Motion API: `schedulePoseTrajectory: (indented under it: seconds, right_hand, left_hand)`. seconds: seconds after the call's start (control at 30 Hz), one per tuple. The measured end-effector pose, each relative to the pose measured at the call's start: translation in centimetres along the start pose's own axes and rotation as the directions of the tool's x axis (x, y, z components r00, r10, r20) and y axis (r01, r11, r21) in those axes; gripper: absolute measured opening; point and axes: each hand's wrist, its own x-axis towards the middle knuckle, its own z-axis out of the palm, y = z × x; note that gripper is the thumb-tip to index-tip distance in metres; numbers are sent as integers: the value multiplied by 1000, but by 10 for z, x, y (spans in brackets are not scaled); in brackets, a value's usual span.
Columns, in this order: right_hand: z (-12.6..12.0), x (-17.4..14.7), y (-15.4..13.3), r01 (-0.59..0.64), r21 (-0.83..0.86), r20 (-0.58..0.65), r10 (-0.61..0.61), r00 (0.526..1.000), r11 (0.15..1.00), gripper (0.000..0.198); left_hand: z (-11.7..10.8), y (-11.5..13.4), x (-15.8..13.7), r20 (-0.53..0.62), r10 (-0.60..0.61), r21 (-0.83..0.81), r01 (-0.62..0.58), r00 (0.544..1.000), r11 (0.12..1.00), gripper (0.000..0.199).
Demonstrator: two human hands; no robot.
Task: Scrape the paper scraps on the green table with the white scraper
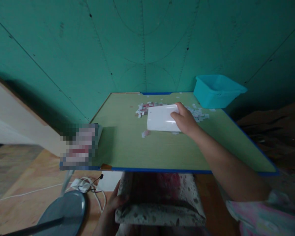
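My right hand [184,119] is closed on the right end of a glossy white rectangular panel [162,118], thumb on its face. The panel is held over the table, in front of small white paper scraps [144,108], some pinkish, and hides part of them. More scraps [199,114] lie to the right of the hand, and a small clump [145,133] lies nearer. Below the table's front edge, my left hand [115,201] grips the left side of a pale, paint-spattered, box-like thing [159,209] with dark and red stains; its kind is unclear.
A turquoise plastic bin [218,91] stands at the table's back right corner. A blurred-out flat object [81,147] is at the left edge of the green table [127,150]. Cables [88,185] and a round grey base [64,209] are on the floor. A green wall [142,46] rises behind.
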Motion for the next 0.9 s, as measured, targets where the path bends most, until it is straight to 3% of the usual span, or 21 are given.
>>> schedulePoseTrajectory:
  seconds: [0.2,0.3,0.43,0.6,0.9]
  right_hand:
    - [-3,2,2,-34,215,90,15,996,976,10]
    - [-2,3,4,-31,226,63,17,998,974,12]
    - [1,2,4,-37,183,74,23,997,982,13]
    - [3,2,5,-49,219,150,17,989,975,16]
    - [5,1,9,-23,227,138,-9,990,974,14]
  left_hand:
    - [5,-6,-3,-13,38,12,-38,999,999,48]
    - [7,-8,-5,-70,48,26,-46,996,999,51]
    - [9,-1,-4,-189,67,129,-42,980,991,38]
    - [5,5,0,-171,53,159,-25,984,987,39]
    - [-7,-3,6,-120,33,135,-16,992,991,49]
